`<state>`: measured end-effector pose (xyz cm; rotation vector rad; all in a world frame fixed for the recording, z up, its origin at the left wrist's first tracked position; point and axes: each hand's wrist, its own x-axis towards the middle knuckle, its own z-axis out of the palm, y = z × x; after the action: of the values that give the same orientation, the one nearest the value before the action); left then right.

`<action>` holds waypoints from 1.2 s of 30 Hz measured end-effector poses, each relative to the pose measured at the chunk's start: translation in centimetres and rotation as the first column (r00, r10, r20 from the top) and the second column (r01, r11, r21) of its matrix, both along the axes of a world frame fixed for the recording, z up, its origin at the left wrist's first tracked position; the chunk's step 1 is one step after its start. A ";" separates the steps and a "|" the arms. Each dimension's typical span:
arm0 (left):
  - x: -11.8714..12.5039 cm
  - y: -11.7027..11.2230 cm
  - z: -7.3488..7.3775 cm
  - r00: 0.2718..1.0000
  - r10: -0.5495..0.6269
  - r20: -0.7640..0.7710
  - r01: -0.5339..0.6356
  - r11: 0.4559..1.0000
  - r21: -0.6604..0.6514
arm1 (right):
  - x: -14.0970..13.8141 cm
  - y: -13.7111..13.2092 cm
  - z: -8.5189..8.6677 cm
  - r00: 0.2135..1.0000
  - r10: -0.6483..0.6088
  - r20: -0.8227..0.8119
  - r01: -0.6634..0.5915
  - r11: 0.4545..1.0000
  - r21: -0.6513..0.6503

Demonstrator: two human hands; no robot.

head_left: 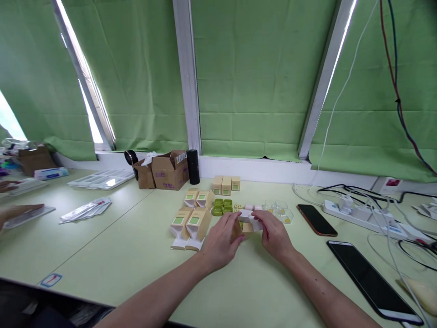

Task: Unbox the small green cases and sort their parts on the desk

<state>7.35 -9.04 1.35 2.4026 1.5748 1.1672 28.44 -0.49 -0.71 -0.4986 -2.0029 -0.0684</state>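
My left hand (221, 240) is closed around the side of a small tan carton (248, 227), which is open with its white inner flaps showing. The fingers of my right hand (275, 231) pinch a white flap at the carton's right side. Something green shows inside, partly hidden by my fingers. Left of my hands lie several open tan cartons (199, 221) with green labels. Just beyond are green square containers (222, 206), small pale pink pieces (253, 207) and clear plastic cups (280, 210) with yellow spots. Closed tan cartons (226, 185) stand farther back.
A phone (317, 219), a larger black-screened device (373, 278) and a white power strip (365, 218) with cables lie on the right. Cardboard boxes (170, 171) and a black cylinder (193, 166) stand at the back. Another person's hand (20, 213) is at far left, near white packets (86, 210).
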 end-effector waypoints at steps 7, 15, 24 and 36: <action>-0.2 0.0 -0.1 1.000 0.016 0.006 -0.016 1.000 -0.008 | -0.5 -1.1 0.6 0.999 0.009 0.045 -0.005 0.995 -0.095; -0.2 0.2 -0.3 0.997 0.005 0.079 -0.004 1.000 -0.017 | -0.8 -1.8 0.9 0.997 0.069 -0.035 -0.075 0.977 -0.199; -0.3 0.5 -0.6 0.988 -0.026 0.152 0.031 0.999 -0.028 | -0.9 -2.4 1.1 0.982 0.139 -0.125 -0.174 0.925 -0.337; -0.6 0.9 -1.3 0.979 -0.021 0.203 0.036 0.997 -0.070 | -1.0 -2.6 1.8 0.993 0.088 0.083 -0.070 0.976 -0.206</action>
<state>6.70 -8.14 0.08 2.1753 1.4897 1.2779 27.49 -3.11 1.10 -0.5528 -2.1295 0.1666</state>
